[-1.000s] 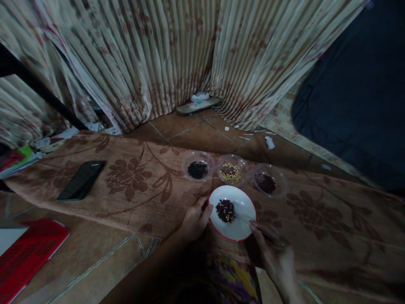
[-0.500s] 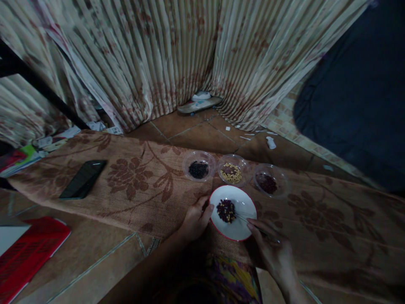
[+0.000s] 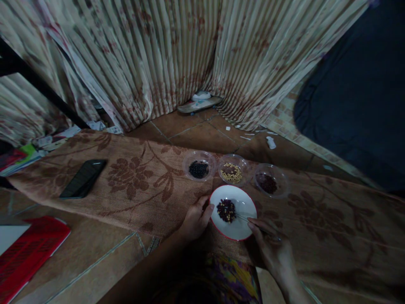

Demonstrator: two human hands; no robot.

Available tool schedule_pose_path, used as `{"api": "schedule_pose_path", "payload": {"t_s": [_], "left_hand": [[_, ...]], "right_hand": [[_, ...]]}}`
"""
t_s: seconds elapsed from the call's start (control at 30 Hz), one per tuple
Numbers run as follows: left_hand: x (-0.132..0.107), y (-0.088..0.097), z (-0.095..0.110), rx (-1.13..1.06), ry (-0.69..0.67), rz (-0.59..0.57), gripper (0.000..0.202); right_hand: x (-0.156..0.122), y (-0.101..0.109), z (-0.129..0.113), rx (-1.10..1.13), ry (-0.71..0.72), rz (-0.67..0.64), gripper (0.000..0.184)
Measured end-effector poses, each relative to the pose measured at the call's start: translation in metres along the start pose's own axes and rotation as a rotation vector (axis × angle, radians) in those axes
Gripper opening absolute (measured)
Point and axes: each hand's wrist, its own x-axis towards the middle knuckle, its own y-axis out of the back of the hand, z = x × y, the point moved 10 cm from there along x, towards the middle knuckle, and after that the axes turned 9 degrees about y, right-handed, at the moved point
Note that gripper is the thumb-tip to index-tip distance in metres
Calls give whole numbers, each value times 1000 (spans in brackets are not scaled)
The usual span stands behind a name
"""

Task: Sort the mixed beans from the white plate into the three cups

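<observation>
**White bowl of mixed beans, held and worked with tweezers**

White bowl (image 3: 246, 203), red rim: one, on the near edge of the table (image 3: 136, 211). Contents: a heap of mixed beans (image 3: 225, 210), dark ones and yellow ones, toward the left side.

Left hand (image 3: 196, 219): pinching the left rim of the bowl, thumb uppermost.

Right hand (image 3: 276, 250): closed on thin metal tweezers (image 3: 243, 218), pinched between thumb and fingers; tips at the right edge of the heap. Whether a bean is caught in them cannot be told.

Clear cups, three, in a row just beyond the bowl: left cup (image 3: 202, 156), black beans; middle cup (image 3: 238, 159), yellow beans; right cup (image 3: 281, 185), dark red beans.

Phone (image 3: 83, 180): one, dark, lying flat at the table's left, well apart from the bowl.

Table covering: brown cloth, floral pattern.
</observation>
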Motion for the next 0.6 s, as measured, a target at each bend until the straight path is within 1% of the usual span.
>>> {"api": "schedule_pose_path", "payload": {"t_s": [0.17,0.33,0.6], "left_hand": [[0,-2,1,1,-9,-19,35],[0,-1,0,11,-5,-9,34],[0,-2,0,-7,-6,-27,35]], "right_hand": [[0,0,5,13,-3,36,26],[0,0,4,10,0,45,25],[-5,7,7,0,-27,119,26]]}}
